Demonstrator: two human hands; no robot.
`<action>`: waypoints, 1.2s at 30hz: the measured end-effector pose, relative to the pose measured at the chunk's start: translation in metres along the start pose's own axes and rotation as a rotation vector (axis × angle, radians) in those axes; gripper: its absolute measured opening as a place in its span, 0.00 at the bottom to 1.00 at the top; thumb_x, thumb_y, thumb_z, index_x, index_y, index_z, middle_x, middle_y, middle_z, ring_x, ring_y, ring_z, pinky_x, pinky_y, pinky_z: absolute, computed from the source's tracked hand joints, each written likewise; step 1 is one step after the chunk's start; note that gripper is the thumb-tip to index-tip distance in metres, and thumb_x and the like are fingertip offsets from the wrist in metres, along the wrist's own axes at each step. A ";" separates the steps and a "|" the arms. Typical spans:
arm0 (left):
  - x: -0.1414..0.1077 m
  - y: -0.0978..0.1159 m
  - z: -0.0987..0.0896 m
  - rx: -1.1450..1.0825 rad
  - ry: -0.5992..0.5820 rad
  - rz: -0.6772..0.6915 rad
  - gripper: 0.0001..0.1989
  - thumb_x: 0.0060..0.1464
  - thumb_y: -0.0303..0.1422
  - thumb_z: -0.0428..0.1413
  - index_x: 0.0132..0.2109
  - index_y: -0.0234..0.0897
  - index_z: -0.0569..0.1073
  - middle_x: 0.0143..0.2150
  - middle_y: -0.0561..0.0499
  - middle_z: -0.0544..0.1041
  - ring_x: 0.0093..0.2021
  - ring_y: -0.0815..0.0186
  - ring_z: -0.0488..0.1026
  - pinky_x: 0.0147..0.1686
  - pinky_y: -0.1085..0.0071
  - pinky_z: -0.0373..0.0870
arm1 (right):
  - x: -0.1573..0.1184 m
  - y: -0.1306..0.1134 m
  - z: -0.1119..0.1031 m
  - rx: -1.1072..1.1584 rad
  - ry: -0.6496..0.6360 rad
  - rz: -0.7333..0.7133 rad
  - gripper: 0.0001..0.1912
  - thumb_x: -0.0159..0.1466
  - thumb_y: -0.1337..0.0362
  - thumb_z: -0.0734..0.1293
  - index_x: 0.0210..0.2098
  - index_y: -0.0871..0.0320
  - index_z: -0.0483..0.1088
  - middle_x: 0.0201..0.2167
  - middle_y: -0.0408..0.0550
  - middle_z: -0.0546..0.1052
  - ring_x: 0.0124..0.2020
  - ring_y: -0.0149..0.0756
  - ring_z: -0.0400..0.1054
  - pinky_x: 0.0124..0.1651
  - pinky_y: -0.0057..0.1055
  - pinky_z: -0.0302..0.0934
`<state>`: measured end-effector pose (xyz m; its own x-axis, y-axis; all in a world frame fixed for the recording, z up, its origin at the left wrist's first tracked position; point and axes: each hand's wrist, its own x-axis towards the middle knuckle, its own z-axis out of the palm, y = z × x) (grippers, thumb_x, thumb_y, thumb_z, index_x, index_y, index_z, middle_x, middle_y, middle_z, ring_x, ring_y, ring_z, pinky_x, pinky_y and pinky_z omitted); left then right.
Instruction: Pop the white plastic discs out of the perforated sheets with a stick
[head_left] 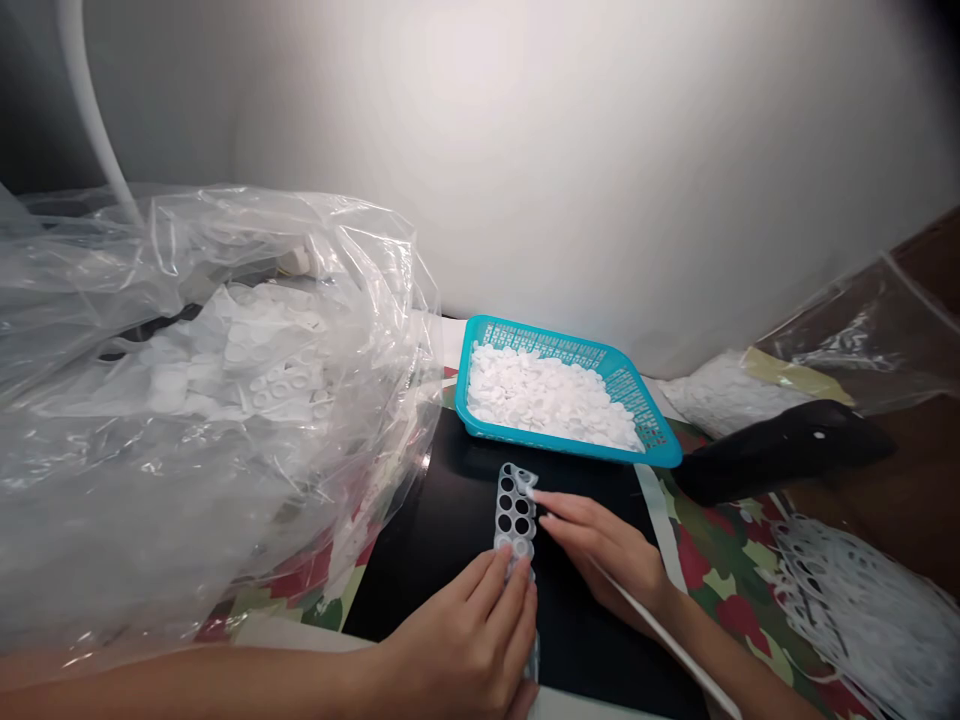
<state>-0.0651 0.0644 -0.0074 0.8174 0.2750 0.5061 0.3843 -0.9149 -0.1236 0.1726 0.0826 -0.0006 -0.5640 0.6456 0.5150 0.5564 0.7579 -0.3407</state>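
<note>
A translucent plastic strip (513, 520) with paired round holes and cups lies lengthwise on the black board (450, 520). My left hand (480, 625) is closed over its lower part, the fingers pressed on the cups and hiding the near end. Beside the strip's far end is my right hand (607, 545), fingers together and pointing at the upper right holes. A thin white rod (667, 645) runs out from under that hand along the wrist toward the lower right. A small pale bit (529, 490) shows at the right fingertips, by a raised flap on the strip.
Behind the board stands a turquoise basket (570, 455) of small white discs. A large clear bag (360, 230) with translucent pieces fills the left. At right lie a black elongated object (787, 450), another clear bag (847, 330), and tangled white strips (870, 610).
</note>
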 end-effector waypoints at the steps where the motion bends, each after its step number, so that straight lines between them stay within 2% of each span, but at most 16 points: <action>1: 0.000 0.000 0.001 -0.008 0.001 -0.009 0.22 0.63 0.38 0.49 0.52 0.22 0.73 0.53 0.35 0.75 0.54 0.50 0.71 0.55 0.58 0.64 | 0.000 -0.001 0.001 0.028 -0.047 -0.046 0.22 0.65 0.77 0.62 0.58 0.58 0.65 0.56 0.57 0.72 0.58 0.41 0.67 0.56 0.37 0.68; 6: 0.000 0.002 0.002 -0.067 0.046 -0.010 0.17 0.62 0.35 0.50 0.46 0.25 0.77 0.48 0.41 0.78 0.48 0.57 0.73 0.52 0.65 0.67 | 0.005 -0.007 0.003 0.042 -0.157 -0.213 0.16 0.69 0.73 0.60 0.55 0.65 0.66 0.53 0.61 0.74 0.59 0.40 0.66 0.57 0.36 0.68; 11: 0.000 0.002 0.002 -0.050 0.100 0.038 0.15 0.61 0.32 0.51 0.46 0.24 0.76 0.43 0.41 0.79 0.45 0.58 0.75 0.48 0.64 0.70 | 0.009 -0.010 0.001 0.031 -0.199 -0.270 0.16 0.67 0.74 0.63 0.54 0.71 0.66 0.52 0.62 0.75 0.59 0.41 0.66 0.60 0.37 0.65; 17: -0.002 0.001 0.003 -0.026 0.113 0.060 0.14 0.61 0.32 0.52 0.46 0.25 0.76 0.42 0.41 0.79 0.45 0.58 0.76 0.46 0.65 0.73 | 0.011 -0.012 0.001 0.076 -0.195 -0.209 0.16 0.66 0.75 0.64 0.53 0.68 0.66 0.49 0.58 0.78 0.56 0.36 0.69 0.60 0.33 0.66; 24: -0.004 0.002 0.003 -0.001 0.151 0.086 0.12 0.58 0.30 0.55 0.44 0.25 0.77 0.41 0.41 0.80 0.42 0.56 0.78 0.45 0.64 0.75 | 0.013 -0.012 0.000 0.212 -0.198 -0.117 0.13 0.66 0.73 0.65 0.50 0.64 0.68 0.49 0.56 0.78 0.55 0.37 0.70 0.57 0.31 0.67; 31: -0.004 0.001 0.007 -0.005 0.152 0.105 0.13 0.58 0.31 0.55 0.44 0.24 0.77 0.40 0.41 0.80 0.41 0.57 0.78 0.44 0.64 0.75 | 0.018 -0.014 -0.001 0.183 -0.192 -0.170 0.11 0.65 0.72 0.66 0.47 0.67 0.70 0.48 0.59 0.78 0.54 0.38 0.71 0.58 0.32 0.67; 36: -0.003 0.001 0.007 0.003 0.133 0.111 0.12 0.58 0.30 0.55 0.45 0.24 0.77 0.40 0.40 0.80 0.41 0.58 0.78 0.47 0.63 0.74 | 0.019 -0.013 0.003 0.094 -0.159 -0.212 0.11 0.67 0.70 0.65 0.48 0.65 0.71 0.46 0.56 0.79 0.53 0.37 0.72 0.56 0.32 0.68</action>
<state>-0.0636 0.0647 -0.0152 0.7911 0.1306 0.5976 0.2961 -0.9366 -0.1874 0.1530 0.0847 0.0114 -0.7543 0.4729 0.4554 0.3608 0.8781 -0.3143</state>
